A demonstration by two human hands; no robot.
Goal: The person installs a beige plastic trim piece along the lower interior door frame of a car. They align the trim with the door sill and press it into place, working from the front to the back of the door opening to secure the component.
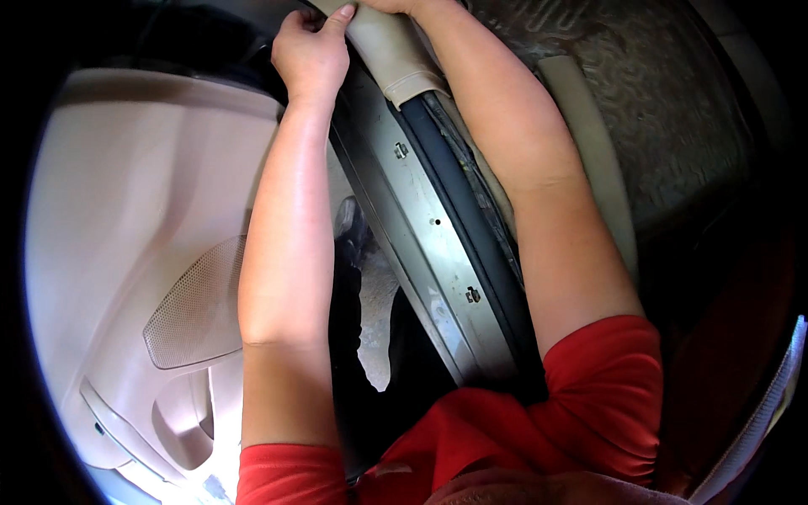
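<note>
A metal door sill [438,261] is exposed; its far part is covered by a beige trim piece [391,50]. Two small metal clips [472,295] are seated on its face, spaced lengthwise. Its inner edge is lined by a dark blue strip [456,202].

The left hand [311,55] rests its thumb on a beige trim piece [396,55] at the car sill's [433,252] far end; the right hand [391,3], partly cut off, is at the trim's inner side. Along the bare metal sit 2 clips [401,151]. Dark wiring [471,168] runs by the sill's inner edge; beyond its outer edge stands a beige door panel [160,160].
</note>
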